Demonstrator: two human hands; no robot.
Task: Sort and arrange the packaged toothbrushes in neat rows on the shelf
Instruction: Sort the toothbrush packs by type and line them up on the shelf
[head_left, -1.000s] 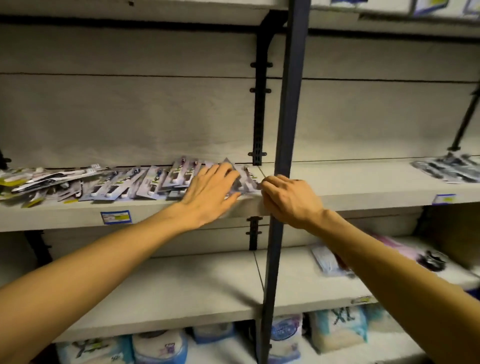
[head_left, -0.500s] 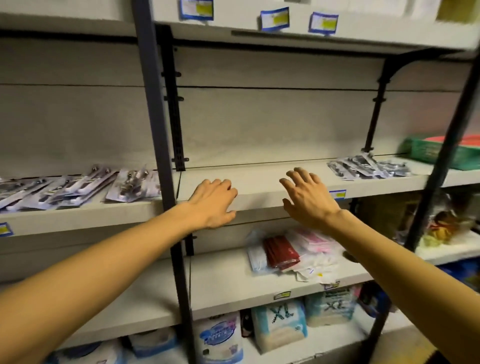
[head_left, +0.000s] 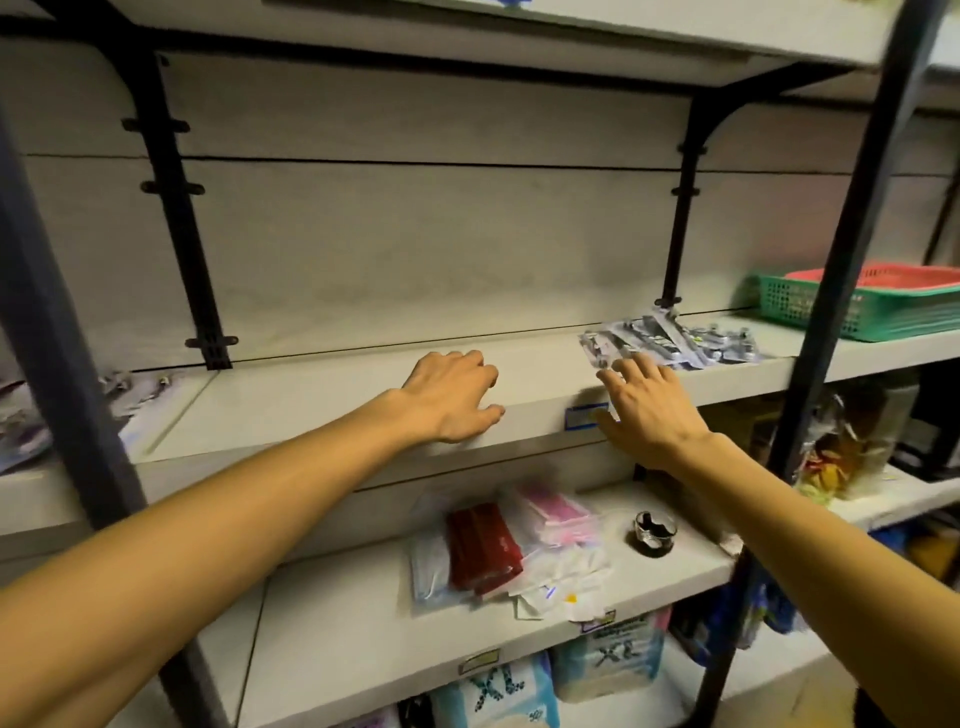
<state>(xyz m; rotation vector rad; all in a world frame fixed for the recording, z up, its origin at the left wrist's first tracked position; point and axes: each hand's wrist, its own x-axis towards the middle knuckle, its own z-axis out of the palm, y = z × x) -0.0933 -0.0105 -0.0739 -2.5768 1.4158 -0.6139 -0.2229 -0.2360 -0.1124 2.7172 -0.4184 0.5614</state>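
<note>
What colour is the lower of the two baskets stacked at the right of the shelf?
Green basket, with a red one nested on top; the head view shows it.

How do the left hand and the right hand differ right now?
The left hand rests palm down on the bare front of the shelf, fingers loosely bent; the right hand is lifted, fingers spread. The left hand lies well clear of the packaged toothbrushes; the right hand's fingertips reach their near edge. Neither hand holds anything.

- Pale grey shelf boards (head_left: 322, 410) are being carried on dark metal uprights (head_left: 852, 291) and black brackets (head_left: 176, 208).
- Grey back panel (head_left: 415, 249) is being lit dimly from above.
- Green basket (head_left: 852, 306) is being kept at far right.
</note>
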